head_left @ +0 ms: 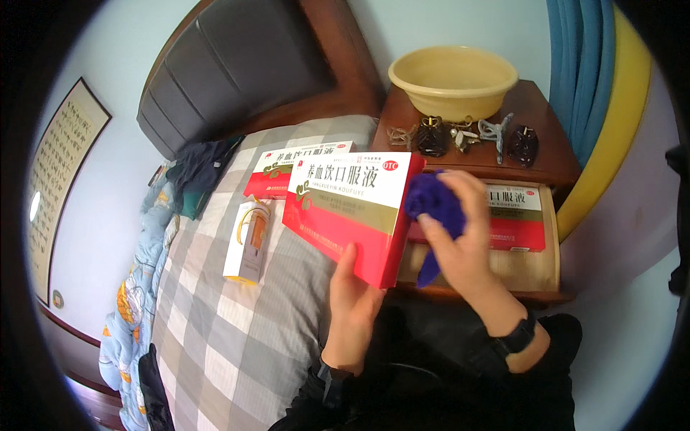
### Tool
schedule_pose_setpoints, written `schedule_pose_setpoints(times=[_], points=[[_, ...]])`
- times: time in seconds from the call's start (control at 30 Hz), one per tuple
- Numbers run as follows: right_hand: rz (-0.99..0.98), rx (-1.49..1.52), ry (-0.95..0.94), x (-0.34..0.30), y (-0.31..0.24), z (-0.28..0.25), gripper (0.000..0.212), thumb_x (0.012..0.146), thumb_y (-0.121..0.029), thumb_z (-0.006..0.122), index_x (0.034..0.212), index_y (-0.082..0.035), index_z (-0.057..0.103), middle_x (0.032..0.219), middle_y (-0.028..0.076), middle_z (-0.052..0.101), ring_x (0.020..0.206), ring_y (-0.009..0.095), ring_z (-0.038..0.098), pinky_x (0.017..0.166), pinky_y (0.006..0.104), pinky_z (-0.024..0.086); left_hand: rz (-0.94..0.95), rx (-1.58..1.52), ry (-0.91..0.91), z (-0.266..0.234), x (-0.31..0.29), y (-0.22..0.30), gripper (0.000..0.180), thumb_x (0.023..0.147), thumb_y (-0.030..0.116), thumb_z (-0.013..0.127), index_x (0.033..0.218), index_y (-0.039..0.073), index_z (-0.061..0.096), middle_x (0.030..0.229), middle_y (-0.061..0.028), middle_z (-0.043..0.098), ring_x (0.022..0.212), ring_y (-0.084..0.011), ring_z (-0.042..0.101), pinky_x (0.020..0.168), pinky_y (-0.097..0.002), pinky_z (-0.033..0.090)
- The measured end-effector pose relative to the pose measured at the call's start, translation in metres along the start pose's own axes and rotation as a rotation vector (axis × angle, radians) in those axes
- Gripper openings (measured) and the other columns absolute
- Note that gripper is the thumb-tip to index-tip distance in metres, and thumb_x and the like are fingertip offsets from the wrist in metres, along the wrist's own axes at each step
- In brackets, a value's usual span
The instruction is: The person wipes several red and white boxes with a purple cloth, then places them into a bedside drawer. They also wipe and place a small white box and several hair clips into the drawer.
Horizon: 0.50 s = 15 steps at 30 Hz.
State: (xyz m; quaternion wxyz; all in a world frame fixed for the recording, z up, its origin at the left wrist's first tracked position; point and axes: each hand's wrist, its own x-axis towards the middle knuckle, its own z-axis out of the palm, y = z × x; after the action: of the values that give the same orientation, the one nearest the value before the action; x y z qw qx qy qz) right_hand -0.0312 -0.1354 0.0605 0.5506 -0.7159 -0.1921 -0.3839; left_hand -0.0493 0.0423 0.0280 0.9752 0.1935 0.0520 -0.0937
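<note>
My left hand (pixel 353 298) grips a red, white and gold medicine box (pixel 345 208) from below, its thumb on the front face, holding it tilted above the bed's edge. Bunched in my right hand (pixel 463 237) is a purple cloth (pixel 435 201), held against or close beside the box's right side; a loose end hangs down. Behind the held box, a similar medicine box (pixel 267 176) lies on the bed, partly covered from view. Another such box (pixel 519 226) lies in the pulled-out drawer (pixel 528 269), partly hidden by my right hand.
On the nightstand (pixel 392 104) stand a yellow basin (pixel 453 79), dark bottle-like ornaments (pixel 432 136) and corded trinkets (pixel 496 133). A white and orange carton (pixel 248 244) lies on the checked bed sheet (pixel 208 323). Dark clothing (pixel 201 169) and a blue patterned quilt (pixel 136 280) lie along the bed's far side.
</note>
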Motion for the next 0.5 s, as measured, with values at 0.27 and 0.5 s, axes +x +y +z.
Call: schedule_pose_setpoints(times=[0.27, 0.5], points=[[-0.148, 0.025, -0.134, -0.058, -0.024, 0.029, 0.057, 0.068, -0.004, 0.074, 0.122, -0.01, 0.057, 0.118, 0.013, 0.049, 0.1, 0.036, 0.052, 0.085, 0.0431, 0.046, -0.039, -0.104, -0.051, -0.013, 0.002, 0.003, 0.044, 0.096, 0.032, 0.055, 0.126, 0.0, 0.052, 0.125, -0.0173, 0.06, 0.114, -0.0307, 0.058, 0.102, -0.0463, 0.044], [-0.091, -0.079, 0.018, 0.027, 0.01, 0.033, 0.046, 0.071, -0.003, 0.071, 0.114, -0.006, 0.056, 0.109, 0.016, 0.05, 0.102, 0.036, 0.051, 0.088, 0.0428, 0.044, 0.062, 0.03, 0.045, -0.014, -0.003, -0.002, 0.043, 0.093, 0.025, 0.06, 0.13, 0.005, 0.049, 0.127, -0.0135, 0.058, 0.115, -0.0295, 0.057, 0.096, -0.0439, 0.049]])
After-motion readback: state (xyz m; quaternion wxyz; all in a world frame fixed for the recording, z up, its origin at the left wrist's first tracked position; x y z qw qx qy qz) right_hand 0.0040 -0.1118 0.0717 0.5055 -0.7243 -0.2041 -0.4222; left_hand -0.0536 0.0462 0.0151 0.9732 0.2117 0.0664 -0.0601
